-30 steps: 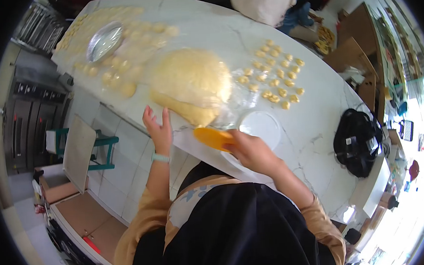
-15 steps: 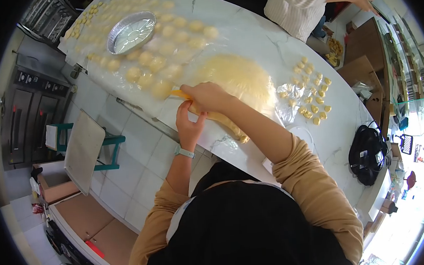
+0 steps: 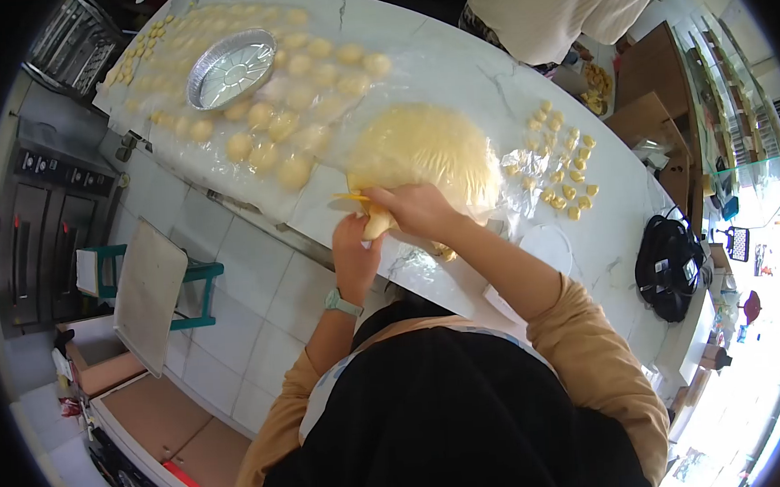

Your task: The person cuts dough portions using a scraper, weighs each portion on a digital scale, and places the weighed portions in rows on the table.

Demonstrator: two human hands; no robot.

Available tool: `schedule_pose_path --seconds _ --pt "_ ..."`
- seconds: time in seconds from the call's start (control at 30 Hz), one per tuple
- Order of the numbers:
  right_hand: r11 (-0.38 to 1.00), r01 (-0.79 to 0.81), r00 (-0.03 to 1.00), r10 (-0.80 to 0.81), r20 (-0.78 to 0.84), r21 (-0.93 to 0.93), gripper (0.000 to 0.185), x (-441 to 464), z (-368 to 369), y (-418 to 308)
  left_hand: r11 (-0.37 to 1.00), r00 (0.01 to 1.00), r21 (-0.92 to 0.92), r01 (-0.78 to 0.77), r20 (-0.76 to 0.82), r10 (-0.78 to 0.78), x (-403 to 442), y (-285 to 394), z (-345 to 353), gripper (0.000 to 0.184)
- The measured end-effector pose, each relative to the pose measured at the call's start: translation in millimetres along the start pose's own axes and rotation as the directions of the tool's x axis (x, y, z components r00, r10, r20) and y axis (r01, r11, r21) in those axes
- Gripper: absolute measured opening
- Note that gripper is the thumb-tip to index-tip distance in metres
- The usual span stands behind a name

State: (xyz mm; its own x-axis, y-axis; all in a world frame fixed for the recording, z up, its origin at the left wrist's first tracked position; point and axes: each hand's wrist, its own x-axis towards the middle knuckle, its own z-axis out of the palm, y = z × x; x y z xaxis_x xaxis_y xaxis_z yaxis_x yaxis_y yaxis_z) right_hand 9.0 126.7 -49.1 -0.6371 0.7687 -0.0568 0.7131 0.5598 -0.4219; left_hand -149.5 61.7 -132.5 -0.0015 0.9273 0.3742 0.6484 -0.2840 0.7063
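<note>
In the head view, a thick piece of pale yellow dough (image 3: 377, 223) is between my hands at the near edge of the counter. My left hand (image 3: 354, 243) is closed around its lower end from the left. My right hand (image 3: 416, 210) grips a flat yellow scraper (image 3: 348, 197) whose edge sticks out past the fingertips, above the dough. Just beyond lies a large dough mass (image 3: 424, 148) under clear plastic film. A bit of dough strip (image 3: 445, 253) shows below my right wrist; the rest is hidden.
Many round dough balls (image 3: 262, 153) lie under film at left, with a foil pan (image 3: 232, 68) on top. Small dough pieces (image 3: 570, 190) and a black bag (image 3: 673, 266) are at right. A tray (image 3: 150, 298) leans on a green stool (image 3: 201, 295). Another person (image 3: 541, 11) stands across the counter.
My right hand has moved slightly right and down with the scraper. My left hand has closed on the dough, which is now lifted. The other person has turned and leaned nearer.
</note>
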Motion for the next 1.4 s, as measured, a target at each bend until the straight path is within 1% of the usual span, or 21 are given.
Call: schedule_pose_path --seconds 0.07,0.17,0.2,0.3,0.37,0.4,0.43,0.5,0.6,0.63,0.7,0.73,0.8,0.83,0.9,0.93,1.03,1.07,1.17,1.27,1.4 --pt "0.998 0.064 0.976 -0.061 -0.210 0.007 0.037 -18 20 11 0.972 0.994 -0.212 0.103 0.061 -0.093 -14 18 -2 0.034" --pt "0.994 -0.033 0.999 0.028 0.046 0.107 0.048 4 -9 16 0.948 0.976 -0.316 0.030 0.216 0.041 -26 43 -6 0.030" --pt "0.999 0.034 0.986 -0.040 0.164 0.034 0.051 6 -25 10 0.943 0.961 -0.325 0.068 0.274 0.025 -29 41 -4 0.035" --pt "0.978 -0.015 0.962 0.071 0.265 -0.206 0.050 0 -41 -12 0.967 0.992 -0.222 0.127 0.031 -0.123 -26 33 -1 0.042" --pt "0.986 -0.117 0.968 0.141 0.209 -0.123 0.043 -12 -36 -15 0.956 0.982 -0.232 0.180 0.094 -0.162 -21 31 -7 0.049" --pt "0.983 -0.163 0.967 0.176 0.186 -0.083 0.040 -20 -35 -16 0.964 0.972 -0.200 0.175 0.191 -0.136 -18 30 -12 0.051" --pt "0.987 -0.160 0.985 0.162 0.054 -0.023 0.039 -34 -19 -6 0.971 0.954 -0.172 0.167 0.279 -0.114 -16 28 -13 0.053" --pt "0.985 -0.137 0.965 0.157 -0.211 0.105 0.037 -63 31 21 0.974 0.952 -0.200 0.104 0.304 -0.040 -24 27 -13 0.057" --pt "0.992 -0.110 0.853 0.129 -0.506 0.069 0.038 -76 54 24 0.967 0.955 -0.253 -0.021 0.281 0.094 -32 23 -6 0.061" --pt "0.957 -0.256 0.886 0.288 -0.362 0.135 0.038 -67 32 18 0.960 0.955 -0.271 -0.066 0.262 0.139 -34 22 -3 0.062" --pt "0.954 -0.273 0.934 0.294 -0.202 0.124 0.040 -57 -5 4 0.979 0.957 -0.109 -0.172 0.218 0.193 -30 22 0 0.061" --pt "0.960 -0.260 0.916 0.280 -0.288 0.106 0.041 -57 -9 -4 0.974 0.955 -0.021 -0.226 0.191 0.225 -26 23 0 0.060" --pt "0.969 -0.239 0.861 0.244 -0.446 0.069 0.044 -64 -7 -29 0.986 0.981 0.044 -0.162 0.111 0.156 -27 26 -5 0.059" --pt "0.965 -0.205 0.832 0.259 -0.490 0.161 0.044 -65 -11 -41 0.989 0.990 0.074 -0.126 0.069 0.121 -28 27 -7 0.059" --pt "0.926 -0.134 0.766 0.323 -0.556 0.353 0.043 -69 -13 -64 0.990 0.999 -0.139 0.008 -0.045 -0.014 -38 24 -11 0.052" --pt "0.884 -0.120 0.841 0.332 -0.428 0.451 0.043 -69 -5 -61 0.966 0.992 -0.249 0.064 -0.089 -0.089 -43 22 -14 0.049" --pt "0.917 -0.303 0.851 0.382 -0.360 0.258 0.041 -54 14 -25 0.968 0.999 -0.249 -0.020 -0.040 0.010 -55 4 -18 0.038" --pt "0.908 -0.299 0.845 0.395 -0.362 0.292 0.039 -55 11 -23 0.978 0.996 -0.202 -0.052 -0.083 0.036 -55 5 -18 0.028" --pt "0.899 -0.228 0.876 0.357 -0.325 0.373 0.038 -52 -15 -64 0.988 0.995 -0.141 -0.063 -0.088 0.051 -53 8 -22 0.029" --pt "0.965 -0.214 0.975 0.221 -0.030 0.154 0.039 -37 0 -68 0.976 0.997 -0.216 -0.041 -0.075 0.025 -61 -1 -21 0.028" --pt "0.989 -0.125 0.992 0.125 -0.003 0.079 0.039 -25 25 -64 0.982 1.000 -0.189 0.008 0.007 -0.007 -57 1 -28 0.028"
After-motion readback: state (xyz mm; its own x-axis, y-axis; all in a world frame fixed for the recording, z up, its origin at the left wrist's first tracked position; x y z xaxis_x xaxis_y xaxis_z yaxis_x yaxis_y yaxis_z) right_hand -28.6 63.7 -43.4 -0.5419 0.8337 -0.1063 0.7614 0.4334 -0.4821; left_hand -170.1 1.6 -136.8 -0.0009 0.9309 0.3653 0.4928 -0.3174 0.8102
